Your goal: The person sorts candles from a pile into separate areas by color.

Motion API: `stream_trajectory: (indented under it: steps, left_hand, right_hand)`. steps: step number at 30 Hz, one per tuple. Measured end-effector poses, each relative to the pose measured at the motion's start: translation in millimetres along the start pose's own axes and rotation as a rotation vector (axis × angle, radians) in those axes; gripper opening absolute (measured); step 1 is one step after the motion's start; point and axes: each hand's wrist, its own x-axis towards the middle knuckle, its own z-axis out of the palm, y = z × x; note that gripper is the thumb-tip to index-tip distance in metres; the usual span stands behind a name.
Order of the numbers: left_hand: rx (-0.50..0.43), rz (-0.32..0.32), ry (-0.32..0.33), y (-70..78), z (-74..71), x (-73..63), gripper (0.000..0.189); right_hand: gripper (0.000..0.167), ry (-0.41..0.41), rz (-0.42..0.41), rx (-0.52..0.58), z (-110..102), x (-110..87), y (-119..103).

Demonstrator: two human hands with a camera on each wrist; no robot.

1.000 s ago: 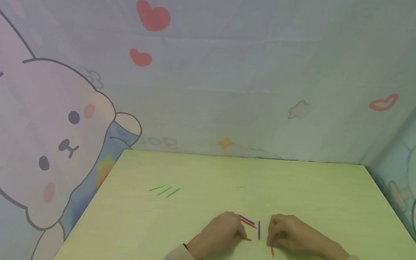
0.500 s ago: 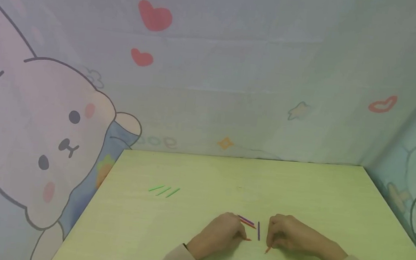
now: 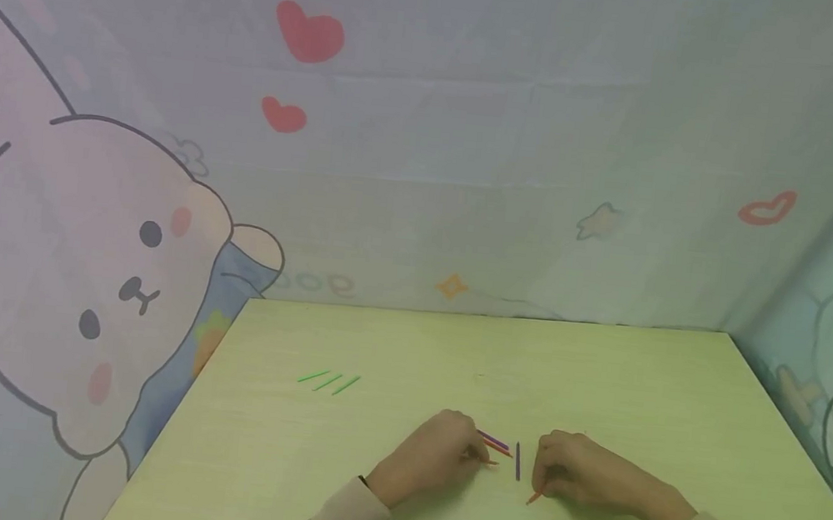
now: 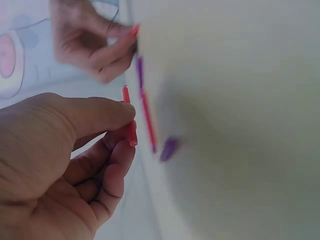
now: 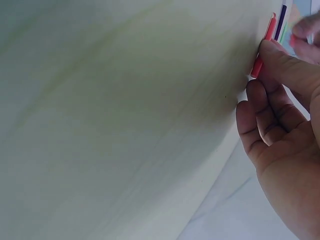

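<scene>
In the head view my left hand (image 3: 434, 456) pinches a short red stick with a narrow tip, like a small crayon (image 4: 129, 116), between thumb and fingers. My right hand (image 3: 584, 475) pinches a similar red stick (image 5: 263, 47), its pointed end slanting toward the front left. Between the hands a purple stick (image 3: 517, 462) lies on the table, pointing away from me. Beside the left fingertips lie another purple stick (image 3: 494, 440) and a red stick (image 3: 498, 449), side by side and partly hidden by that hand.
Several thin green sticks (image 3: 328, 382) lie slanted at the left of the pale yellow-green table (image 3: 602, 370). A printed cloth (image 3: 429, 127) with hearts and a rabbit hangs behind the table and along its sides.
My left hand has moved slightly away from me with its red stick. In my right hand the red stick has turned, its tip swinging from front right to front left.
</scene>
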Motion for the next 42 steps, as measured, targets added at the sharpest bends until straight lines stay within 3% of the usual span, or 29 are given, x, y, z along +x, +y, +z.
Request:
stream_trajectory:
  steps: [3, 9, 17, 26, 33, 42]
  left_hand:
    - [-0.054, -0.045, 0.000, -9.0, -15.9, 4.3, 0.012]
    - [-0.110, -0.066, 0.052, -38.3, -46.2, 14.7, 0.014]
    - [-0.129, -0.163, 0.080, -89.6, -60.4, 32.5, 0.014]
    - [-0.135, -0.153, 0.076, -120.2, -48.9, 47.9, 0.014]
    - [-0.054, -0.140, 0.035, -137.8, -26.9, 58.3, 0.012]
    - [-0.098, -0.169, 0.012, -145.1, -10.8, 61.2, 0.008]
  right_hand:
    - [0.024, -0.003, 0.013, -0.010, 0, -1.0, -2]
    - [0.023, -0.004, 0.021, -0.022, -1, -1.5, -5]
    - [0.024, -0.014, 0.046, -0.042, -4, -1.2, -8]
    - [0.022, -0.008, 0.083, -0.029, -3, -3.0, -3]
    - [0.023, -0.001, 0.082, -0.011, 2, -4.0, 0]
    - [0.023, 0.006, 0.086, -0.012, 3, -6.8, -4]
